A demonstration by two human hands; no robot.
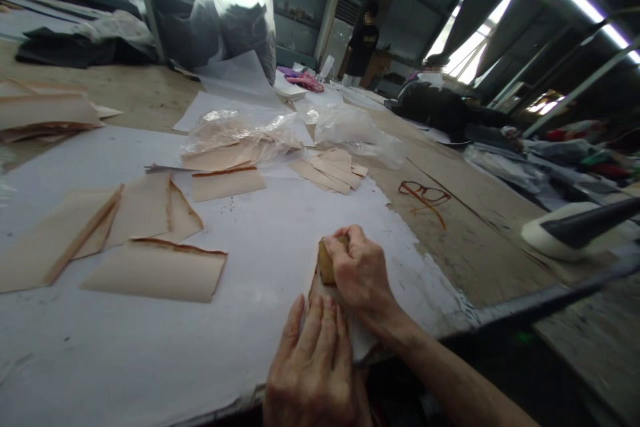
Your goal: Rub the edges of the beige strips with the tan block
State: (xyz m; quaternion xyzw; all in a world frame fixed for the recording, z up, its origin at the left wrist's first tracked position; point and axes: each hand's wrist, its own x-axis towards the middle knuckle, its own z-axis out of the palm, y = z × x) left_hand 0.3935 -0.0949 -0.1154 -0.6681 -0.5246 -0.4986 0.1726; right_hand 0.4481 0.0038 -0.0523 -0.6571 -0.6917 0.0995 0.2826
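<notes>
Left hand [313,373] lay flat, fingers pressed together, on a tan piece [316,287]. Right hand [363,277] pinched a yellow block [327,263] against it. Beyond the fingers, white sheeting [250,240] covered the bench [475,247]; further tan pieces [155,270], plastic bags [240,130], then windows.

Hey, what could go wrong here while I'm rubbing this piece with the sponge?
1. The piece lies at the table edge; it may slip off if the left hand lifts.
2. The sponge in the right hand might smear onto the white sheet.
</notes>
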